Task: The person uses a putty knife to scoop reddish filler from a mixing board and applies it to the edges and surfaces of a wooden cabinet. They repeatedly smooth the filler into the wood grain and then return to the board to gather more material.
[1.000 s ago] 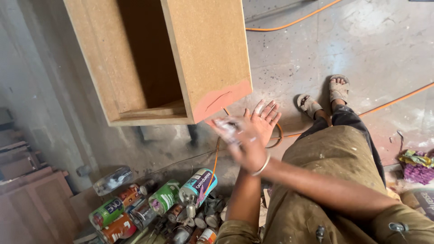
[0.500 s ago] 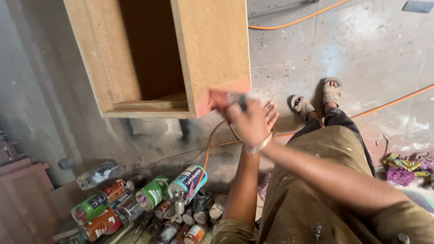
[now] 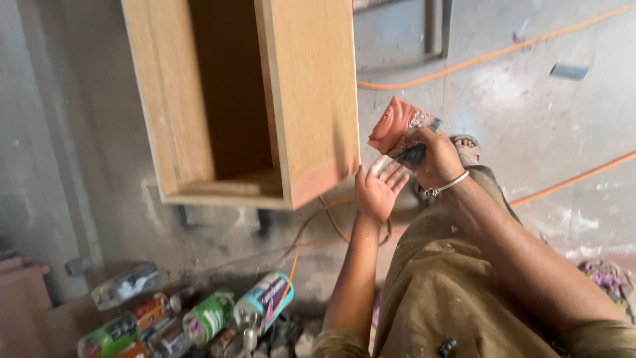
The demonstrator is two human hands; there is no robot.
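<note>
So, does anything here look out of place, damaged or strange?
Yes. The open wooden box cabinet has a reddish-pink smear along its lower front edge, unlike the plain wood above. The right hand holds a crumpled pinkish-red plastic pouch; the left hand is open beneath. Cans and bottles lie jumbled on the floor.

Left hand (image 3: 377, 192) is raised with palm open and fingers (image 3: 395, 174) spread, while right hand (image 3: 437, 159), just above it, is clenched.
</note>
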